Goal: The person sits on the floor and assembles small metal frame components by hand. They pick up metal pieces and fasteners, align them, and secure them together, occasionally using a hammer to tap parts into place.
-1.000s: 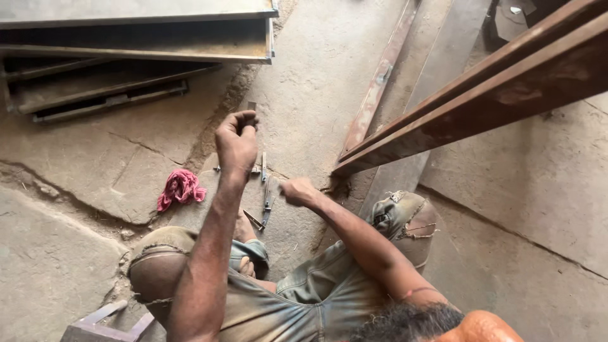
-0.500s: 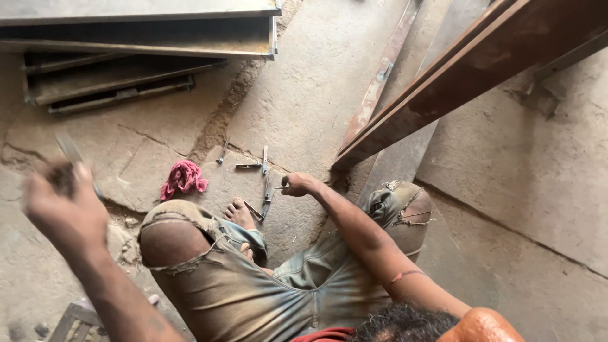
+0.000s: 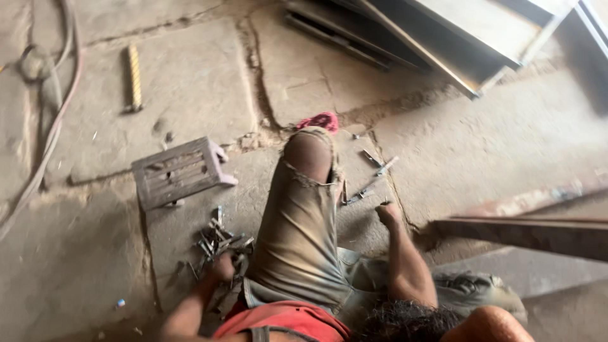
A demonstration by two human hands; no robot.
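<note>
While the raised knee [image 3: 308, 158] hides some of the floor, the left hand [image 3: 223, 266] reaches into the pile of small metal pieces [image 3: 218, 239] left of that knee; blur keeps me from telling whether its grip is closed on one. Picking a single piece cleanly would serve best. Right of the knee, the right hand [image 3: 387, 214] rests fisted, apparently empty, just below the loose bolts [image 3: 373, 174].
</note>
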